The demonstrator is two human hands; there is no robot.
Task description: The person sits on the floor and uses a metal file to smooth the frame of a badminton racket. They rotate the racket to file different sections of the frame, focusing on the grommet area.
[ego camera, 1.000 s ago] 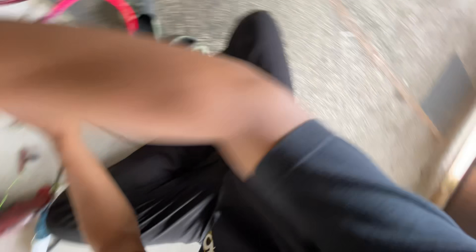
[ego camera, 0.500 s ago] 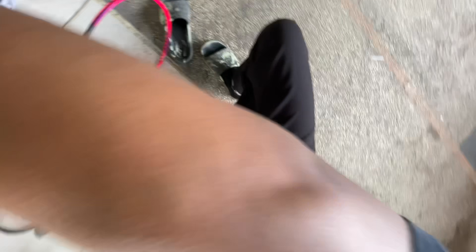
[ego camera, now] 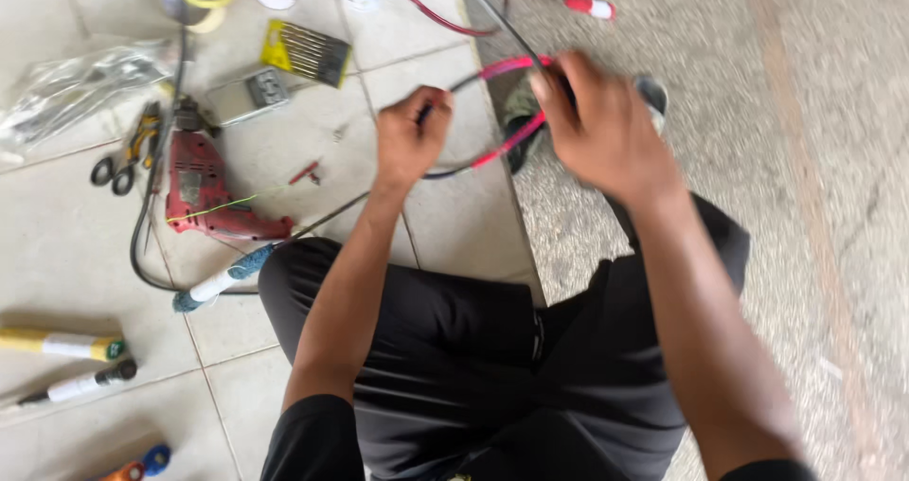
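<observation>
We clamp both our left hand point(ego camera: 409, 135) and right hand point(ego camera: 601, 126) on the light, floppy red cable point(ego camera: 511, 140), right of the red drill point(ego camera: 204, 192).

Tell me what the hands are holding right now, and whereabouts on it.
Both hold cables. The left hand is fisted around a dark cable; the right hand, blurred, grips the looped pink cable near the top of its loop.

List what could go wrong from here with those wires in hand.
The red wire loops between the left hand and right hand, close to the black wire; they might tangle. The red drill and its cord lie beside the left knee; a leg shift could snag them.
</observation>
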